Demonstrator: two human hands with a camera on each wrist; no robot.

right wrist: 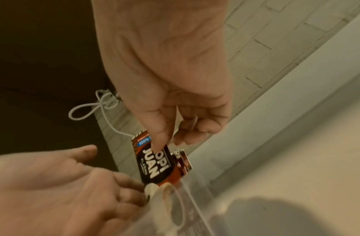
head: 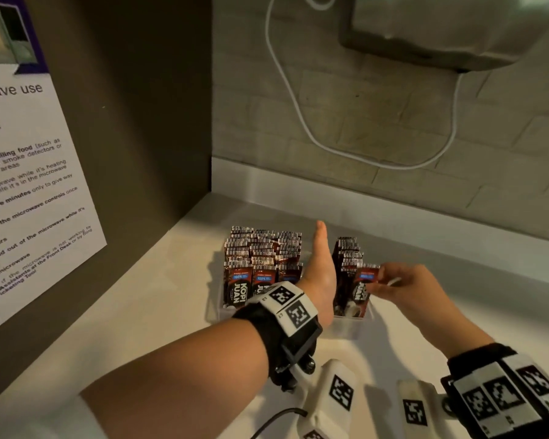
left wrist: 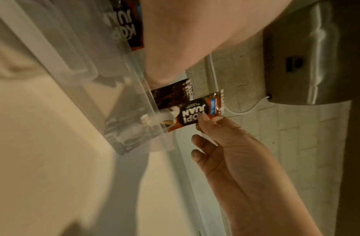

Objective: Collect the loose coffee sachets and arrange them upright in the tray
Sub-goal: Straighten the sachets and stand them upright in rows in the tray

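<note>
Here the right hand [head: 403,285] pinches a sachet [head: 363,288] upright in the tray [head: 346,327], beside the flat left hand [head: 319,267].

Sachets [head: 262,264] dark red-brown, blue label, white lettering on black; tray [head: 346,327] clear; counter [head: 159,299] cream.

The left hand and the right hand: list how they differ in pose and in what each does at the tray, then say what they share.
The left hand is flat, fingers straight, standing edge-on inside the tray between the sachet rows; the right hand is curled. The left hand holds nothing; the right hand pinches a coffee sachet at the front of the right-hand row. Both wear marker-tagged wrist bands and work at the same clear tray.
</note>
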